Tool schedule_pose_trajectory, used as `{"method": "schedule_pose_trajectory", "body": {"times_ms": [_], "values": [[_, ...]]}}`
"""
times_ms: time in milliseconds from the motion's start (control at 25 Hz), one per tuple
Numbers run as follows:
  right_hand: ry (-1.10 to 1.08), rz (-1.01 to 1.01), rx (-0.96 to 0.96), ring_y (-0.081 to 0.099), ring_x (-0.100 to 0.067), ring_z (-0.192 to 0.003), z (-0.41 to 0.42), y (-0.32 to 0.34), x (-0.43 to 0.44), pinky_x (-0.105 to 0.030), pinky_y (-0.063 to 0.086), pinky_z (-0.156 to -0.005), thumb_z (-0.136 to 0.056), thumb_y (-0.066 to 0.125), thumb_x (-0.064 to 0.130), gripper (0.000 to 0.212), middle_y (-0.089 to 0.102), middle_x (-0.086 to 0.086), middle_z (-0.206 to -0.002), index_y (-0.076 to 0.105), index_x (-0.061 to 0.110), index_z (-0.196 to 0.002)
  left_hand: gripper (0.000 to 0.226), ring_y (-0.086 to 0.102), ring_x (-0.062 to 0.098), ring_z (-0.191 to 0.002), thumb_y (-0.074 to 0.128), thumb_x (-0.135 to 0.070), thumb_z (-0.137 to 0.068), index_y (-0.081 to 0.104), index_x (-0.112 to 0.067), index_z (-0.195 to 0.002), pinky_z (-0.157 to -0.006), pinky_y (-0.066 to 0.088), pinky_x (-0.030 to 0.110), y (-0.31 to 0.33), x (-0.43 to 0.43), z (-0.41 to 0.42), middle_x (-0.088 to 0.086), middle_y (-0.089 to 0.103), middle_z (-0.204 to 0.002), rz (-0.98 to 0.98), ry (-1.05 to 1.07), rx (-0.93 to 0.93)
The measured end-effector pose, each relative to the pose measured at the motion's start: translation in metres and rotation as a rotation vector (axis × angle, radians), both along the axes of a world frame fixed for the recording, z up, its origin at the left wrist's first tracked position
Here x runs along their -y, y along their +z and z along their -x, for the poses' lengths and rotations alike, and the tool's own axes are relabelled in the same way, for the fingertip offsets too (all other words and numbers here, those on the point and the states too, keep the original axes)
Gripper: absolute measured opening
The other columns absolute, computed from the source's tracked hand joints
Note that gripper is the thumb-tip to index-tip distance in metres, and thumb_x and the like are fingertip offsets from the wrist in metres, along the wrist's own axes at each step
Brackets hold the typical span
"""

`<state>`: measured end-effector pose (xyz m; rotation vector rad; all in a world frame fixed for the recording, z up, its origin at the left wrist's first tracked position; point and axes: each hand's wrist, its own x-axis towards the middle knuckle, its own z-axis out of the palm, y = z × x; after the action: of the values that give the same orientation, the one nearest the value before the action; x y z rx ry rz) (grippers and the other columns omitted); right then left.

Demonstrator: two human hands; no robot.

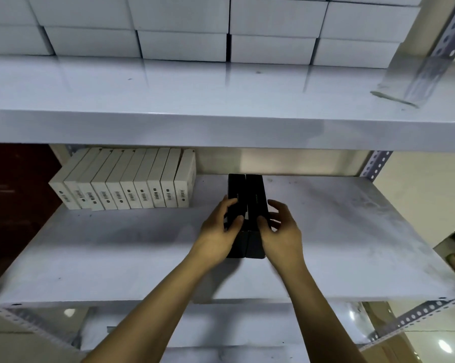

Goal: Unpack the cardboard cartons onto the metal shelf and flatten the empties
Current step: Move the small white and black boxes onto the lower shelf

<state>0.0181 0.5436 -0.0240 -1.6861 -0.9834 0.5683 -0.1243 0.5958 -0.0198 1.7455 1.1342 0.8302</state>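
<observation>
Two black boxes (246,203) stand side by side, touching along their long faces, at the centre of the frame on the middle board of the metal shelf (116,247). Their long axis runs from the front edge toward the back of the shelf, with the near ends pointing down-frame at the person and the far ends close under the upper board (194,106).

The left hand (217,233) grips the left box, thumb on its top face and fingers curled round its left side. The right hand (282,231) grips the right box the same way, thumb on top and fingers curled along its right side.

To the left of centre, apart from the black pair, a row of slim white boxes (126,184) stands on edge at the back of the same board, barcoded ends facing forward. Along the top of the frame, larger white cartons (181,30) are stacked on the upper board. A perforated post (375,163) rises at the right.
</observation>
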Motion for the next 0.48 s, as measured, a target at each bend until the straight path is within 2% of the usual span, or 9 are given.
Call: {"method": "schedule_pose_trajectory", "body": {"times_ms": [120,240,320,480], "values": [[0.046,-0.049,0.031,0.067,0.002,-0.097,-0.01,-0.002,-0.012,-0.009,0.052,-0.073,-0.096,0.062,0.019,0.024,0.069,0.021,-0.104,0.061,0.035,-0.114,0.046,0.049,0.01,-0.128,0.051,-0.031,-0.104,0.039,-0.03,-0.149,-0.096,0.038,0.011,-0.004,-0.015,-0.011,-0.011,0.044,-0.149,-0.029,0.019,-0.021],[0.105,-0.081,0.096,0.065,0.006,-0.098,-0.019,-0.005,-0.025,-0.001,0.045,-0.077,-0.1,0.058,0.02,0.026,0.065,0.031,-0.104,0.063,0.035,-0.12,0.049,0.035,0.014,-0.144,0.044,-0.03,-0.107,0.034,-0.024,-0.154,-0.113,0.032,0.023,-0.012,-0.034,-0.02,-0.008,0.028,-0.162,-0.07,0.018,-0.056],[0.135,-0.068,0.113,0.063,0.005,-0.101,-0.025,-0.006,-0.032,0.001,0.043,-0.079,-0.101,0.055,0.018,0.029,0.062,0.033,-0.106,0.062,0.031,-0.126,0.049,0.03,0.014,-0.147,0.041,-0.03,-0.108,0.031,-0.023,-0.155,-0.115,0.028,0.023,-0.014,-0.045,-0.026,-0.006,0.025,-0.163,-0.098,0.02,-0.075],[0.158,-0.014,0.148,0.062,-0.003,-0.112,-0.031,-0.005,-0.052,-0.002,0.041,-0.078,-0.103,0.05,0.024,0.035,0.066,0.017,-0.121,0.057,0.032,-0.136,0.048,0.033,0.018,-0.145,0.039,-0.026,-0.108,0.031,-0.016,-0.154,-0.108,0.027,0.019,-0.014,-0.063,-0.031,0.002,0.033,-0.16,-0.169,0.009,-0.111]]}}
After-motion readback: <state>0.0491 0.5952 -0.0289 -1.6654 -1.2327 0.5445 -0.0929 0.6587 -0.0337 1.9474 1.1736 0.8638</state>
